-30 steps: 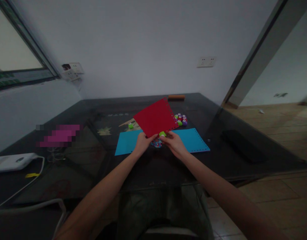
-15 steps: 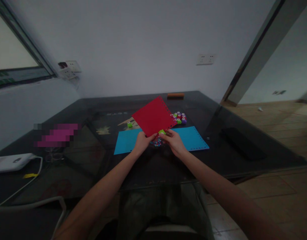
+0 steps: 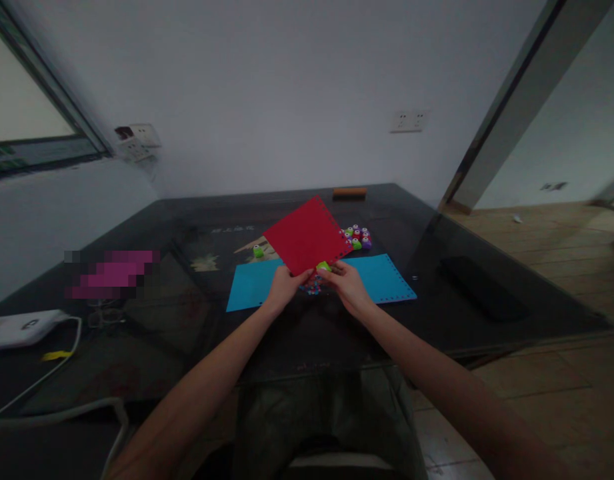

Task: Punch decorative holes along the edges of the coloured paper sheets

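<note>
My left hand (image 3: 285, 288) is closed on the near corner of a red sheet of paper (image 3: 305, 233), tilted up above the table, with a row of small holes along its right edge. At that same corner my right hand (image 3: 351, 285) grips a small green craft paper punch (image 3: 323, 267), set against the sheet's edge. Under the hands lies a scatter of tiny coloured paper bits (image 3: 313, 287). Blue paper (image 3: 389, 279) spreads flat beneath, punched along its right and bottom edges; my hands and the red sheet hide its middle.
Several green, red and purple punches (image 3: 359, 236) cluster behind the red sheet. Another green punch (image 3: 258, 251) stands left. The dark table (image 3: 181, 347) also bears a black case (image 3: 481, 290), an orange-brown object (image 3: 349, 193), eyeglasses (image 3: 107, 317) and a white device with a cable (image 3: 27, 329).
The view has shifted very slightly. Both hands, the red sheet and the green punch keep nearly the same places, with the grips unchanged.
</note>
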The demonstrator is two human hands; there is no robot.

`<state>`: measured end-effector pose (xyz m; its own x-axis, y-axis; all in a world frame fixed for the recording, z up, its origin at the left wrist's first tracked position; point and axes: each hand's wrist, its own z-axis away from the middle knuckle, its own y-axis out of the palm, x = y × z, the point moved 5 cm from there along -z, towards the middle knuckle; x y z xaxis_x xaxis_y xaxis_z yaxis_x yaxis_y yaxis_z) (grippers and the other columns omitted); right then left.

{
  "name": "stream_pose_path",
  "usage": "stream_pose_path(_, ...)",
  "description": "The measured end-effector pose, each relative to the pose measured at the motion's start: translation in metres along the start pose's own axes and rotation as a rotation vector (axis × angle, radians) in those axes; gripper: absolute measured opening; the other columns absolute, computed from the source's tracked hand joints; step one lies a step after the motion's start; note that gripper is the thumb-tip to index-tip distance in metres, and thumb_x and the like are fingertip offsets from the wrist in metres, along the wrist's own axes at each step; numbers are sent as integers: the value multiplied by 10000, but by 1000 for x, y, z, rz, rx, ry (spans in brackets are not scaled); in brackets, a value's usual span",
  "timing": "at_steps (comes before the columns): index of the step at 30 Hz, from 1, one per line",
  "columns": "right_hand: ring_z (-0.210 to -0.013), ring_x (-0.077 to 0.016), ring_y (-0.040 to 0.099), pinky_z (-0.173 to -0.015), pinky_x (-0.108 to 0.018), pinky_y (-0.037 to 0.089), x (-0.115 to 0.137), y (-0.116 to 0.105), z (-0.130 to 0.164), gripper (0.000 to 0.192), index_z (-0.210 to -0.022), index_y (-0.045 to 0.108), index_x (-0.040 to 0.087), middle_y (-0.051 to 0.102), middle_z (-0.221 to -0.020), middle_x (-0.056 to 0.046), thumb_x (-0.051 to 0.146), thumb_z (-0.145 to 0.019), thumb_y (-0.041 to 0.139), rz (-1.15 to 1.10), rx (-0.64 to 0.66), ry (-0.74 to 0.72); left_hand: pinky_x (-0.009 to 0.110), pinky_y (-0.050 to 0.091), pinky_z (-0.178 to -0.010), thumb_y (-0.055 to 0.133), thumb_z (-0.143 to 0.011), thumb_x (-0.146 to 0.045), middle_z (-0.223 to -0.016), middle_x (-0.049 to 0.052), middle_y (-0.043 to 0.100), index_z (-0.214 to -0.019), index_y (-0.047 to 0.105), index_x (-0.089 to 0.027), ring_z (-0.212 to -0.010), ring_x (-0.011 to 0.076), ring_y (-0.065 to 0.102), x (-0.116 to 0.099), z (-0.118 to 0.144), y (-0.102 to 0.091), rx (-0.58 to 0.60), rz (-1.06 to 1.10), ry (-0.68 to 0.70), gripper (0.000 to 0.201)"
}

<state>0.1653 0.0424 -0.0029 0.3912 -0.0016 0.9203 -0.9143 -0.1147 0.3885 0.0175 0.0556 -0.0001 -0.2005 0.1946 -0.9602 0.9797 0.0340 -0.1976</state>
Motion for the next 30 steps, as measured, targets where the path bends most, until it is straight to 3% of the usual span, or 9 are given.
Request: stream_pose_path(30, -749, -176, 643, -757, -339, 506, 0, 1, 1, 297, -788, 676, 194, 704, -836, -36, 274, -532, 803, -38, -12, 18, 238, 490, -553, 653, -703, -243, -689, 80, 719, -740, 693, -90, -609, 179, 643, -4, 2, 2, 10, -78, -14, 162)
